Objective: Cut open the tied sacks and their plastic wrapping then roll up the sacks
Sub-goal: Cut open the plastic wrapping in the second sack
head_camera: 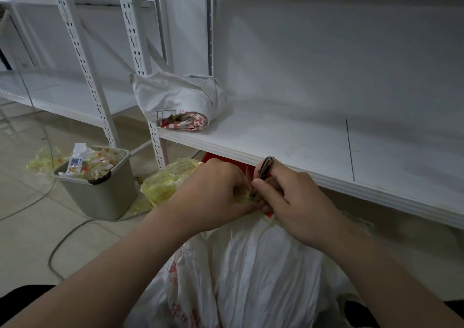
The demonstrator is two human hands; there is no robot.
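**Cutting the knot on the big white sack**

The white sack [261,272] stands on the floor, right in front of the person and just below the edge of the white shelf [288,137]. Its top is bunched up where the two hands meet. Some thin yellow plastic wrap [163,187] sticks out there too.

The left hand [213,192] is closed tight, pinching the bunched top of the sack and the plastic. The right hand [291,199] is closed around a small metal cutter [263,169]. The cutter points down into the bunch. The tip is hidden by the fingers, so I cannot tell what it touches.

The sack looks soft and crinkly, like woven cloth. It looks full, so it is likely heavy and will stay put. The plastic looks thin and slippery and will likely tear fast. The best place to hold is the tight neck, just under the tie, with fingers kept away from the blade.

The job looks like it is at the cutting part for this sack. It is not rolled yet.

On the shelf lies another sack [178,101], already rolled up. Off to the left on the floor stands a grey bin [100,192] stuffed with plastic scraps. More yellow plastic lies beside it. A thin cable [62,240] runs across the floor tiles.
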